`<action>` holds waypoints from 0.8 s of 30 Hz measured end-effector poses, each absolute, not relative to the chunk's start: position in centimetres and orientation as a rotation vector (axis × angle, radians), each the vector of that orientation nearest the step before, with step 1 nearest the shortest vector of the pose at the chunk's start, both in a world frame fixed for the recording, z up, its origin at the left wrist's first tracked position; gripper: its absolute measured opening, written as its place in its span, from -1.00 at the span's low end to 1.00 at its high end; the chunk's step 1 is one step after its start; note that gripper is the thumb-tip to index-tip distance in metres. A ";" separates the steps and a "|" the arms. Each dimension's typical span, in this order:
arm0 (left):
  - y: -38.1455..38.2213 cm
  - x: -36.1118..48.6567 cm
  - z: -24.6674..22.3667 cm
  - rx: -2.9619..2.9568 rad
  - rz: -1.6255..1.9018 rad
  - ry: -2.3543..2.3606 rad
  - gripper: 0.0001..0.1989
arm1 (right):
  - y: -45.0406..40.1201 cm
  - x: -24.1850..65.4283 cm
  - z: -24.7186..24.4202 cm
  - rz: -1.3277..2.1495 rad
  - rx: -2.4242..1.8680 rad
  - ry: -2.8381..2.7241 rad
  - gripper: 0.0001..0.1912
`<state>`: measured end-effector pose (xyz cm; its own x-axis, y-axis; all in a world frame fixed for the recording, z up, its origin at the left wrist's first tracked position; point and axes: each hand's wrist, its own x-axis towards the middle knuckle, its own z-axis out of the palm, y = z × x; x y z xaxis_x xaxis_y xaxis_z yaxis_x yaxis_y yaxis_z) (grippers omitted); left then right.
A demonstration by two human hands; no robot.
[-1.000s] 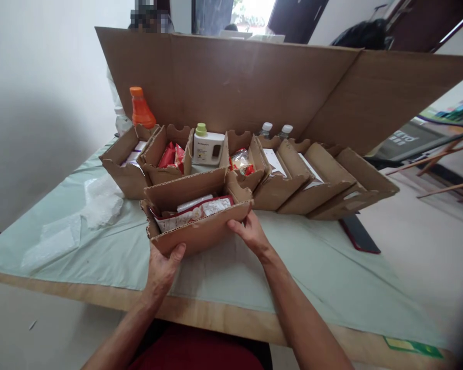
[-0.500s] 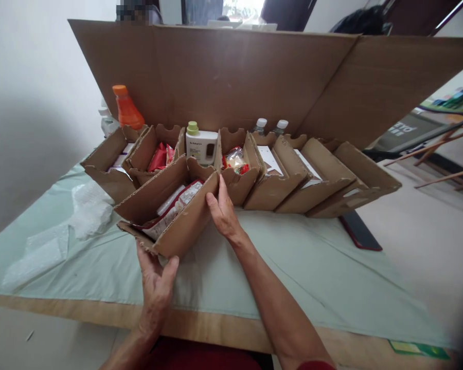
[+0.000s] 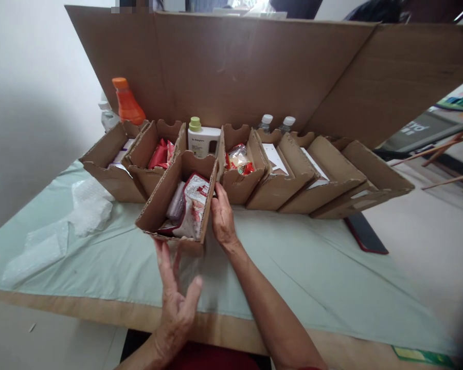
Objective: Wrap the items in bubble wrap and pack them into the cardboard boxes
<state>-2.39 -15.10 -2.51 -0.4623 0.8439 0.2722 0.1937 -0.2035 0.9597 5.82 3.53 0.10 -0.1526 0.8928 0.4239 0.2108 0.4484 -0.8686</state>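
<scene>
A cardboard bin (image 3: 164,198) stands forward of a row of similar bins, its long side pointing toward the row. Inside it lie a white and dark red packet (image 3: 196,203) and a clear wrapped item (image 3: 176,201). My left hand (image 3: 177,293) is just below the bin's near end, fingers spread, fingertips at its lower edge. Against the bin's right side rests my right hand (image 3: 223,218), its fingers extended along the cardboard. A white bottle with a green cap (image 3: 203,141) stands behind the bin, between two bins of the row.
Bins with a red packet (image 3: 162,154), a clear and red packet (image 3: 238,159) and white items form the row. Bubble wrap (image 3: 88,205) lies at left. An orange bottle (image 3: 129,105) stands behind, before a tall cardboard panel (image 3: 231,72). A dark flat object (image 3: 366,234) lies at right.
The forward bin has turned to point more straight at the row, and its near end has moved right. My left hand has moved right and its fingers have spread. The view has shifted slightly.
</scene>
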 end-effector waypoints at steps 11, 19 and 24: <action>-8.2 0.1 -2.4 1.374 1.570 1.622 -0.09 | 3.5 6.8 -6.7 0.916 -1.203 -1.368 -0.38; -0.2 -0.9 -3.1 1.466 1.641 1.670 -0.12 | 3.6 7.2 -6.9 0.951 -1.276 -1.299 -0.43; 1.7 -1.2 -3.3 1.416 1.651 1.630 -0.20 | 3.6 7.3 -6.7 0.953 -1.266 -1.302 -0.50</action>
